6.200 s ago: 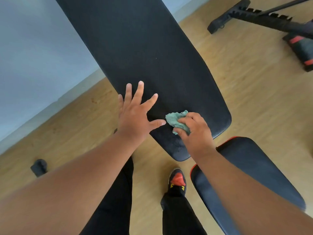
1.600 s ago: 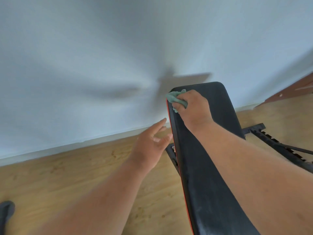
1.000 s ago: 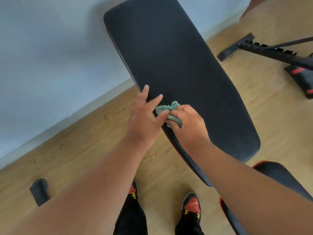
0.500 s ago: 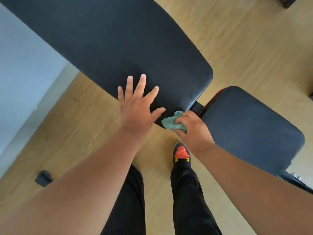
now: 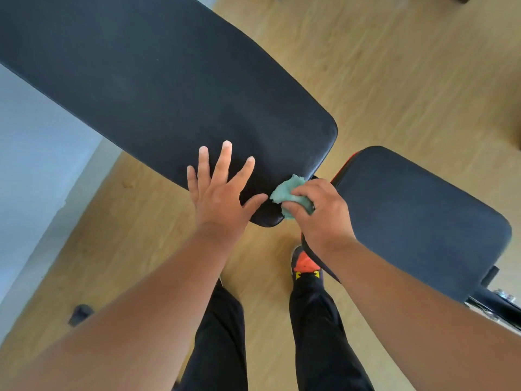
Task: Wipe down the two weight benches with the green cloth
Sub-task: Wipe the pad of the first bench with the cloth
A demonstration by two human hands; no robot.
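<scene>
Pressing flat w/ fingers spread, left hand [image 5: 222, 198] rests on near end of black backrest pad [image 5: 158, 88]; right hand [image 5: 324, 213] grips bunched green cloth [image 5: 290, 193] against that pad's lower corner, just beside the gap to the seat pad [image 5: 417, 218], which has red trim at its edge; below: wood floor [image 5: 394, 66], black trousers [image 5: 315, 340], black shoe [image 5: 306, 268] w/ orange-red toe; pale wall [image 5: 33, 153] at left.

Green cloth [image 5: 290, 197] slid up pad end (slightly).
</scene>
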